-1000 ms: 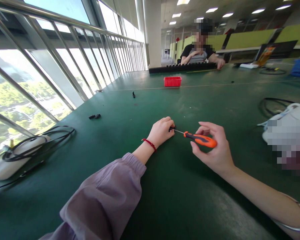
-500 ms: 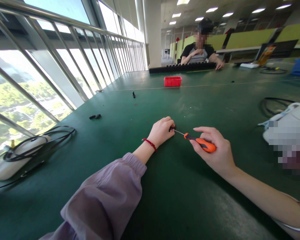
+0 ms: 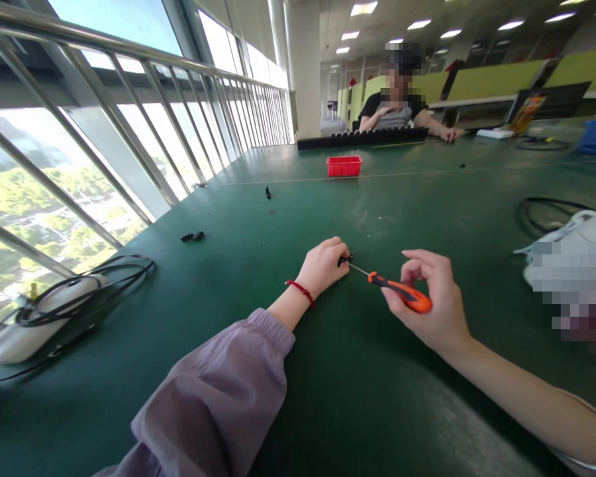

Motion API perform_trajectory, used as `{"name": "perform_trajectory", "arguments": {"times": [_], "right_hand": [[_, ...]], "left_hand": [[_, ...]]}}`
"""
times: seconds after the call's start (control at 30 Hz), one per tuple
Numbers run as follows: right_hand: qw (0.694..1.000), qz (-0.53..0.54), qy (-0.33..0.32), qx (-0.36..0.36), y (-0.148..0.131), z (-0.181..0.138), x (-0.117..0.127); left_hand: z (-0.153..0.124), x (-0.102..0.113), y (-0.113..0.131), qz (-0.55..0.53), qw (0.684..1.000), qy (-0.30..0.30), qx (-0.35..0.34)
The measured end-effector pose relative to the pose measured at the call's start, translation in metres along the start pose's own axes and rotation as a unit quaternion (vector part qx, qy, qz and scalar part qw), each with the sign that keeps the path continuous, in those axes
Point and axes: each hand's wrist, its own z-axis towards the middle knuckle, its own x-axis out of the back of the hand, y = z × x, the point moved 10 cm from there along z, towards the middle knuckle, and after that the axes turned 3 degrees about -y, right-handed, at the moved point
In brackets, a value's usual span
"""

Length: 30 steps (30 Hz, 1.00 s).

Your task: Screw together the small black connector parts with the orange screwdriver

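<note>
My left hand (image 3: 325, 265) lies on the green table top (image 3: 377, 411), fingers curled shut around a small black part (image 3: 346, 260) that pokes out just past thumb and forefinger, right above the mat; my right hand (image 3: 434, 301) pinches the orange-and-black handle of a small screwdriver (image 3: 400, 295) between thumb and fingertips, the other fingers loose and lifted; the thin steel shaft runs up and left from the handle, and its tip meets the black part.

I judge this to be fine turning work, so the tip needs to sit square in its slot or screw head, which is too small for me to make out; the shaft is best held in line with the part, with light pressure along it and the twist coming from the fingertips alone; the braced left hand should clamp firmly enough that the part cannot spin with the blade; a slip would send the tip toward my left thumb.

Two loose black pieces (image 3: 192, 236) and a red bin (image 3: 344, 165) lie well apart, farther up the table.
</note>
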Motion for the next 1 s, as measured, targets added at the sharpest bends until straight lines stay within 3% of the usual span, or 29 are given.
{"name": "perform_trajectory", "arguments": {"times": [0.1,0.27,0.43,0.6,0.77,0.9,1.0], "right_hand": [[0.999,-0.035,-0.032,-0.006,-0.001,-0.001,-0.006],[1.000,0.022,0.005,0.011,-0.012,-0.002,-0.002],[1.000,-0.002,-0.027,-0.016,-0.017,0.000,-0.015],[0.999,0.024,0.037,-0.027,-0.020,0.010,-0.013],[0.999,0.015,0.017,-0.025,-0.025,0.018,-0.024],[0.995,0.057,0.080,-0.016,-0.022,0.016,-0.014],[0.997,0.044,0.052,-0.021,-0.017,0.015,-0.017]], "left_hand": [[-0.001,0.000,-0.001,-0.001,1.000,-0.004,0.003],[-0.002,0.001,-0.001,-0.004,1.000,-0.008,0.002],[-0.003,0.001,-0.002,-0.012,1.000,-0.017,0.000],[-0.003,0.001,-0.005,-0.028,0.999,-0.020,0.001],[-0.002,0.000,-0.010,-0.042,0.999,-0.019,0.007],[-0.001,0.001,-0.014,-0.050,0.999,-0.012,0.017],[-0.001,0.002,-0.013,-0.045,0.999,-0.012,0.017]]}}
